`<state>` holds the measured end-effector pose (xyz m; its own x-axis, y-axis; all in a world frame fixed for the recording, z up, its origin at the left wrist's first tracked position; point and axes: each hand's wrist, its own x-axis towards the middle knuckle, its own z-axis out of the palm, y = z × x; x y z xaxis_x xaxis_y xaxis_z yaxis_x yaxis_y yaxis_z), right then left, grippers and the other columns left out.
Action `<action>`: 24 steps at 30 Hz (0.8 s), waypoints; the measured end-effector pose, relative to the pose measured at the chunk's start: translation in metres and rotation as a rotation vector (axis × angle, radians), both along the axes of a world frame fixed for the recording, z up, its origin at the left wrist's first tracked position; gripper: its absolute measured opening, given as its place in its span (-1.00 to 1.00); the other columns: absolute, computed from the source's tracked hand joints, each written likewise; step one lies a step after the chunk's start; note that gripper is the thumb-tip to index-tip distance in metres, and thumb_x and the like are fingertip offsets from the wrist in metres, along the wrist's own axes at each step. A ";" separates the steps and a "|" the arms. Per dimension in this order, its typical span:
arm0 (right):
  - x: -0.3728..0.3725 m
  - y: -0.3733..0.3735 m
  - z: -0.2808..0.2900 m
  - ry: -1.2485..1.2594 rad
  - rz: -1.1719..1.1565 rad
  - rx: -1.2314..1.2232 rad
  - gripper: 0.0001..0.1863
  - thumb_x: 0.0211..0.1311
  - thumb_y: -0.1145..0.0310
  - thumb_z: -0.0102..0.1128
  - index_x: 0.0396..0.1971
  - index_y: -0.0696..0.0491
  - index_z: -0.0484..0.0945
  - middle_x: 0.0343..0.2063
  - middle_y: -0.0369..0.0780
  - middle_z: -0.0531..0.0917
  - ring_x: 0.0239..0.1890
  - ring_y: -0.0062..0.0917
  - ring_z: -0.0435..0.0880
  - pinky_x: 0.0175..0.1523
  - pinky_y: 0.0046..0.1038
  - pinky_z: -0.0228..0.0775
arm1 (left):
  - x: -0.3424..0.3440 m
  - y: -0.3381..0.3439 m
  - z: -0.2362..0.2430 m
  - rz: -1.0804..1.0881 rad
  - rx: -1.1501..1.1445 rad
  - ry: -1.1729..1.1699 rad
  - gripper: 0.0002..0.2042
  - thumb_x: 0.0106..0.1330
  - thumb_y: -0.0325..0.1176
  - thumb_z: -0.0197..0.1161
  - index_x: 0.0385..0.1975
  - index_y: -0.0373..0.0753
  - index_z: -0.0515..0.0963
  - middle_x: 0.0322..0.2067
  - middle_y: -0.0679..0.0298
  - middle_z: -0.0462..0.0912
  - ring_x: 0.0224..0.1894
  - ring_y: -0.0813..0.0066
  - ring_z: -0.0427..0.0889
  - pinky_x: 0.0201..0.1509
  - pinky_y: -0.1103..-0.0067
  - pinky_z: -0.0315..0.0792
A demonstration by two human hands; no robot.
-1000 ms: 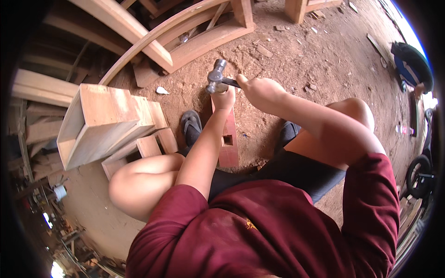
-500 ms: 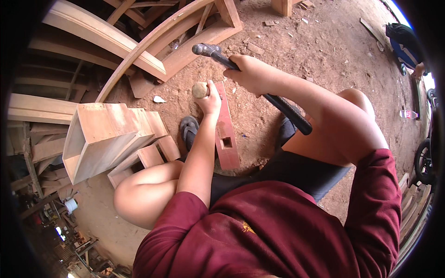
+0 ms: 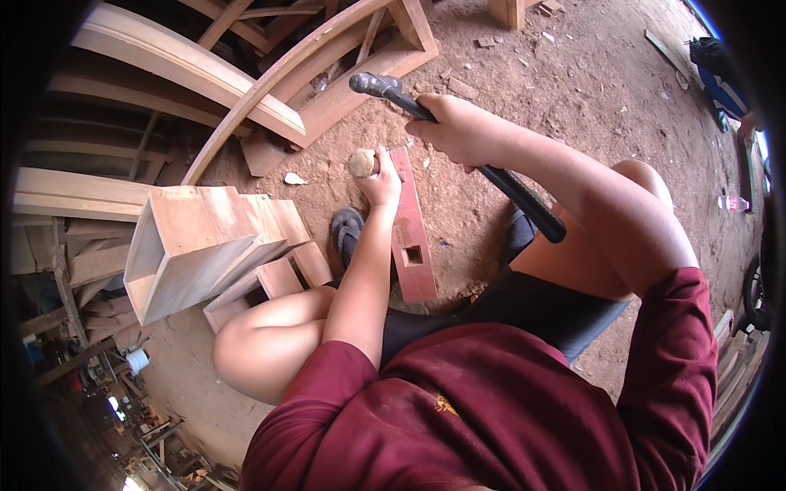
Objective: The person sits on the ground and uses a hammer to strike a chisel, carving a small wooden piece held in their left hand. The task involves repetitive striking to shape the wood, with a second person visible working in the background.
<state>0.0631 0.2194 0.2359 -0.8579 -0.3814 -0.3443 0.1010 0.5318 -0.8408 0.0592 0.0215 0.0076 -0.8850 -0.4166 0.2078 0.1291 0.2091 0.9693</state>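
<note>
A: The hammer (image 3: 520, 200) has come up: a second ago its head hung over the left hand (image 3: 381, 188), and now it is raised clear, its butt end near the right thigh (image 3: 589, 262)

B: So what is each of the hands doing?

A: The right hand (image 3: 454, 131) is wrapped round the hammer's handle, nearer the head than the butt. The left is closed round a round-ended tool (image 3: 361, 163), only its blunt top showing; the lower part is hidden, so I can't tell what tip it has

B: And the timber?

A: The red-brown timber (image 3: 412, 214) lies between the left foot (image 3: 347, 229) and the right foot (image 3: 519, 236), its square hole (image 3: 413, 255) toward the person's body

B: How would these handle?

A: The hammer looks rigid and head-heavy; I'd judge that gripping nearer the butt swings harder, while this hold steers better. Its handle seems smooth, perhaps slippery in a damp palm. The timber looks stiff and fairly weighty; take it by the long edges, away from the hole
</note>
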 end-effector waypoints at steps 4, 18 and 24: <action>0.000 -0.001 -0.001 0.003 0.005 0.004 -0.70 0.42 0.22 0.02 -0.16 0.19 0.40 -0.63 -0.25 0.45 -0.70 -0.56 0.50 -0.65 -0.43 0.43 | 0.001 0.002 0.005 -0.001 -0.020 0.021 -0.82 0.33 -0.44 0.18 -0.54 -0.32 0.49 -0.62 0.27 0.58 -0.60 0.46 0.56 -0.52 0.49 0.37; 0.001 -0.002 0.001 -0.002 0.009 0.014 -0.69 0.43 0.20 0.02 -0.18 0.20 0.39 -0.62 -0.25 0.45 -0.67 -0.56 0.52 -0.66 -0.43 0.45 | 0.004 0.006 0.011 -0.015 0.009 0.042 -0.81 0.34 -0.44 0.17 -0.54 -0.31 0.49 -0.66 0.27 0.57 -0.65 0.48 0.55 -0.57 0.50 0.36; 0.001 -0.004 -0.001 0.002 0.012 0.018 -0.67 0.42 0.19 0.03 -0.19 0.21 0.39 -0.61 -0.21 0.47 -0.65 -0.49 0.56 -0.64 -0.40 0.46 | 0.006 0.008 0.019 -0.027 0.060 0.023 -0.80 0.35 -0.44 0.16 -0.55 -0.32 0.46 -0.69 0.28 0.55 -0.69 0.49 0.54 -0.62 0.51 0.34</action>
<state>0.0636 0.2156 0.2352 -0.8538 -0.3858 -0.3497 0.0928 0.5481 -0.8313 0.0653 0.0291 0.0266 -0.8913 -0.4053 0.2033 0.1559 0.1469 0.9768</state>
